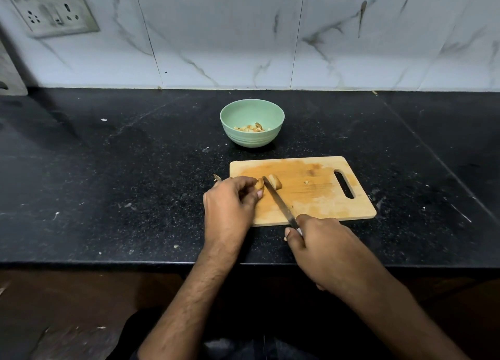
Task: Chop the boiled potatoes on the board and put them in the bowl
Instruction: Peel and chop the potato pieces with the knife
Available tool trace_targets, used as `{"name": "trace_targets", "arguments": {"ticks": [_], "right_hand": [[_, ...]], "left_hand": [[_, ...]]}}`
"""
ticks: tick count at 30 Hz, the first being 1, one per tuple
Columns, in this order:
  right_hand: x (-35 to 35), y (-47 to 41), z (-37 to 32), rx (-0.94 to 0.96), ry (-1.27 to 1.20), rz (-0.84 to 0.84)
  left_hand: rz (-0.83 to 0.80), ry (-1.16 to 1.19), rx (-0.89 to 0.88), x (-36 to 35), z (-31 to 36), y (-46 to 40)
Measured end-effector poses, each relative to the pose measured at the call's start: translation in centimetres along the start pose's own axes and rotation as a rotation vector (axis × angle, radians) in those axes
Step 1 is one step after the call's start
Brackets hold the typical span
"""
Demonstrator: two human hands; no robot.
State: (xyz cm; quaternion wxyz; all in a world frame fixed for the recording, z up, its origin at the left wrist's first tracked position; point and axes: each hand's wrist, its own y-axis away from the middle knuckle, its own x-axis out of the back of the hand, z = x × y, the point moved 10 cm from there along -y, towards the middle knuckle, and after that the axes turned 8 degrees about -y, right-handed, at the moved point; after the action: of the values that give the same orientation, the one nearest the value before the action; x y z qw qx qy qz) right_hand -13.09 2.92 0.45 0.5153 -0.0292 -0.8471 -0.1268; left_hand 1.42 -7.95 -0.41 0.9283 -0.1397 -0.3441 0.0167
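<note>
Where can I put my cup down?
Bare counter lies left of the bowl and board, and right of the board's handle hole. It's crowded at the board's near-left corner: both hands, left and right, the knife and potato.

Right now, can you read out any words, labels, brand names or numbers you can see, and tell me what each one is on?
None: no readable text shows in this view.
Green bowl: plain, no print.
Wooden chopping board: no mark, only stains.
Knife: nothing legible on the blade.
Wall switch plate: sockets and a switch, too blurred to show any marking.
</note>
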Motion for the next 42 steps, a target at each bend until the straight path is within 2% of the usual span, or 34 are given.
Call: {"name": "trace_targets", "arguments": {"ticks": [8,20,30,37,42], "right_hand": [[-0.4,0.6,-2.0,0.06,0.076,0.068],[0.9,1.0,-2.2,0.043,0.128,0.163],[-1.2,0.9,-2.6,0.025,0.141,0.087],[0.4,0.8,-1.9,0.039,0.168,0.103],[0.7,0.6,-1.1,0.013,0.153,0.076]], "left_hand": [[0.045,-0.083,-0.036,-0.1,0.3,-0.1],[-0.055,0.165,0.068,-0.4,-1.1,-0.4],[-0.077,0.107,0.043,-0.9,-0.7,-0.7],[-0.119,-0.023,-0.039,-1.9,-0.8,-1.4],[-0.092,-0.01,-0.053,-1.8,-0.9,-1.4]]}}
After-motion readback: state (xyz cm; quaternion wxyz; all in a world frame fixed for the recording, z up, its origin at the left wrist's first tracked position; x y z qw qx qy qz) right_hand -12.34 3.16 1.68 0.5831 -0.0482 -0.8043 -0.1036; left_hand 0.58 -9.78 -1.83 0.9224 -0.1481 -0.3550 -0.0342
